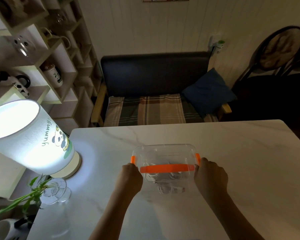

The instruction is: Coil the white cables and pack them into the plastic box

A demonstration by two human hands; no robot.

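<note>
A clear plastic box (164,153) with a lid, an orange handle (164,168) across the top and orange side clips stands on the white marble table (241,170). Coiled white cables (152,175) show faintly through its walls. My left hand (130,177) grips the box's left end by the orange clip. On the other end, my right hand (210,175) is closed over the right side near its clip. Both sets of fingers are wrapped on the box.
A lit lamp (24,135) with a panda drawing stands at the table's left corner. A glass vase (56,189) with a green plant sits beside it. Beyond the far edge is a dark sofa (154,75) with a blue cushion.
</note>
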